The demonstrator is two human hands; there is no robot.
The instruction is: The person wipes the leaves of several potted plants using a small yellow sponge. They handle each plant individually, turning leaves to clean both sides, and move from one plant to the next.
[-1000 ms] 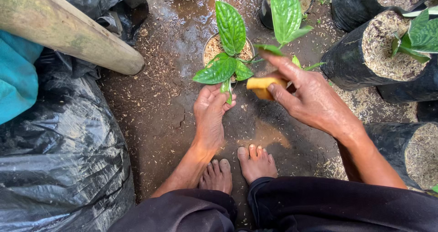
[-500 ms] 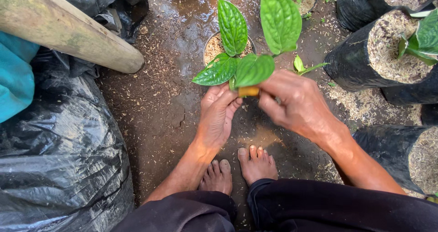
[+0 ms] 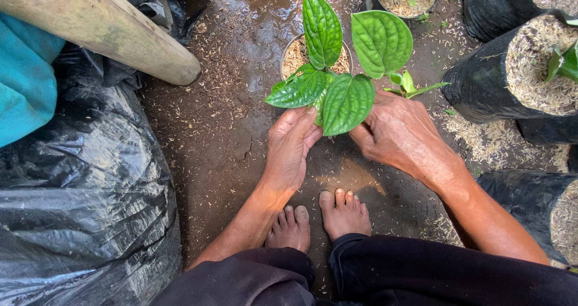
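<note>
A person squats barefoot on wet, dark ground scattered with rice husks, both hands brought together low in front of the toes around a small leafy cutting (image 3: 337, 83). The left hand (image 3: 293, 146) lies with its fingers together and pointing up toward the base of the plant, its palm turned inward; the right hand (image 3: 400, 131) curls in from the other side, thumb and fingers closing toward the stem. The broad heart-shaped leaves hang over the fingertips, so I cannot tell for sure whether the stem is pinched by one hand or both, though the two hands seem to meet on it. The cutting stands upright between the hands, just in front of a small husk-filled pot (image 3: 301, 56) that sits right behind it on the ground. To the right stand black grow bags (image 3: 481, 83) topped with husk, one of them with a green leaf showing at the edge of the view. On the left a thick wooden pole (image 3: 102, 23) slants over crumpled black plastic sheeting (image 3: 84, 197), with a piece of teal cloth (image 3: 24, 83) beside it. The bare feet (image 3: 322, 219) rest close together just below the hands.
</note>
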